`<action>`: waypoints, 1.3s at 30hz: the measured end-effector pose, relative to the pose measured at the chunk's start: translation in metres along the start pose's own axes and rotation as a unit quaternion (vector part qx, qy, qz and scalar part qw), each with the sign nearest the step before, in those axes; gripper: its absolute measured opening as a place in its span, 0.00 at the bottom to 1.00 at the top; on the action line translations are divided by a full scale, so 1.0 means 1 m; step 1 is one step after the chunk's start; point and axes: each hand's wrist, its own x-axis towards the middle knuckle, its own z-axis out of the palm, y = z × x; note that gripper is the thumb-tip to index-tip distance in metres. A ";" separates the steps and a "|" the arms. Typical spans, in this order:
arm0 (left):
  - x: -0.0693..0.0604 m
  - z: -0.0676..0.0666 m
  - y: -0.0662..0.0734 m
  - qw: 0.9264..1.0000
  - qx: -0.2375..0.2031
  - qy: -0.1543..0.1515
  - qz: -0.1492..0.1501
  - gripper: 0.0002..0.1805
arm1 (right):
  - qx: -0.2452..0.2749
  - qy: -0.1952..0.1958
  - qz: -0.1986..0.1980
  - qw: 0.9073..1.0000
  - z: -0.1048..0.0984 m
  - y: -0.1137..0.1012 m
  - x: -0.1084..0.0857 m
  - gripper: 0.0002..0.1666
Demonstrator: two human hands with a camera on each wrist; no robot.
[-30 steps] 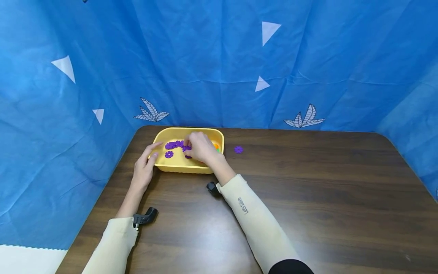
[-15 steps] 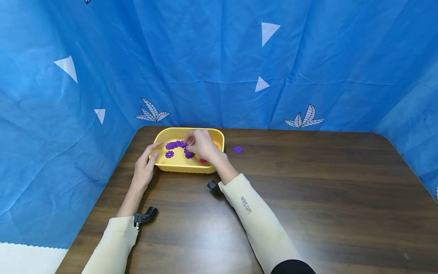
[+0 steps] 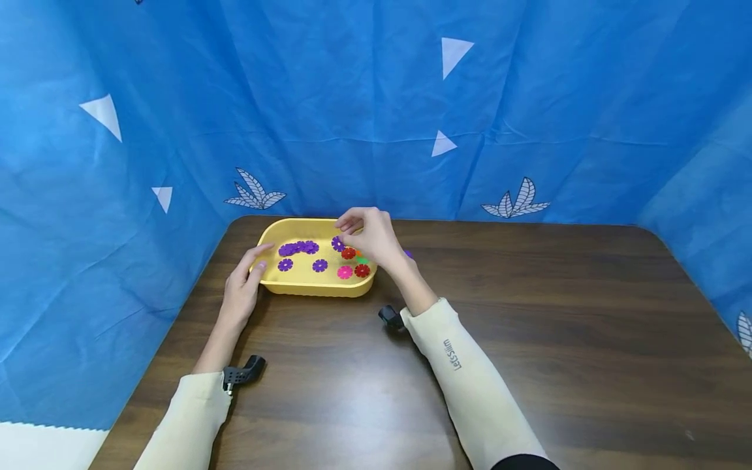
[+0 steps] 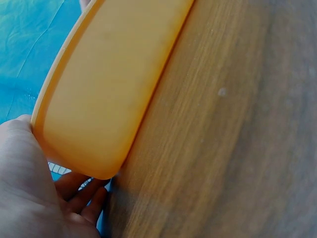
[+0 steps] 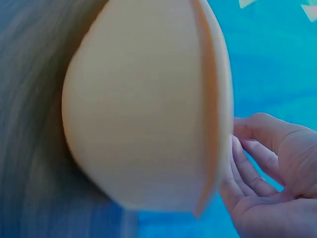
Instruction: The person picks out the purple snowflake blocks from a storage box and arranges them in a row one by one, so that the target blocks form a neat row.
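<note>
A yellow plastic tray (image 3: 305, 288) holds flower-shaped plastic discs. My left hand (image 3: 241, 287) rests at the tray's left end, thumb on the near rim and fingers along the outside. In the left wrist view those fingers lie loosely around the tray's corner. Over the tray's right end, my right hand (image 3: 376, 238) appears to pinch a purple flower disc (image 3: 337, 243) between thumb and fingers; the fingertips are hidden behind the tray in the right wrist view. A row of purple discs (image 3: 299, 247) lies at the left inside, with two single purple discs in front.
Red discs (image 3: 361, 270), a pink disc (image 3: 344, 272) and a green disc (image 3: 361, 260) lie at the tray's right end. Another purple disc (image 3: 408, 254) on the brown table (image 3: 529, 326) is partly hidden behind my right wrist. A blue curtain (image 3: 364, 98) borders the table.
My right hand has risen and moved right from the purple discs, apparently with one of them, uncovering the coloured discs. My left hand stays at the tray's left end.
</note>
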 end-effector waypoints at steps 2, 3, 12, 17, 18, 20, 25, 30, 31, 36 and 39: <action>0.000 -0.001 0.000 1.000 0.002 0.000 0.001 0.22 | 0.005 0.010 0.009 1.000 -0.010 0.002 -0.003 0.09; -0.001 -0.002 0.000 1.000 0.002 0.000 0.000 0.22 | 0.008 0.015 0.013 1.000 -0.015 0.004 -0.005 0.10; 0.002 0.000 0.001 1.000 0.003 -0.004 -0.002 0.23 | 0.034 0.055 0.038 0.997 -0.056 0.016 -0.018 0.10; 0.001 0.000 0.001 1.000 0.002 -0.002 -0.007 0.23 | 0.038 0.075 0.053 0.995 -0.077 0.031 -0.027 0.09; 0.002 0.000 0.001 1.000 0.002 -0.002 -0.006 0.23 | 0.039 0.079 0.056 0.995 -0.082 0.034 -0.029 0.09; 0.002 0.000 0.001 1.000 0.003 -0.001 -0.005 0.23 | 0.039 0.086 0.064 0.994 -0.089 0.041 -0.033 0.08; 0.000 -0.002 0.000 1.000 0.006 -0.002 0.002 0.23 | 0.019 0.094 0.101 0.990 -0.102 0.058 -0.043 0.09; -0.001 -0.003 -0.001 1.000 0.006 -0.002 0.004 0.23 | 0.000 0.087 0.139 0.986 -0.103 0.077 -0.050 0.11; -0.002 -0.003 -0.001 1.000 0.005 -0.003 0.004 0.23 | -0.004 0.084 0.145 0.986 -0.103 0.080 -0.050 0.12; -0.002 0.000 0.000 1.000 0.006 -0.004 0.004 0.23 | -0.042 0.071 0.165 0.983 -0.102 0.094 -0.054 0.11; -0.002 0.002 0.001 1.000 0.005 -0.004 0.003 0.23 | -0.064 0.067 0.170 0.981 -0.101 0.099 -0.055 0.10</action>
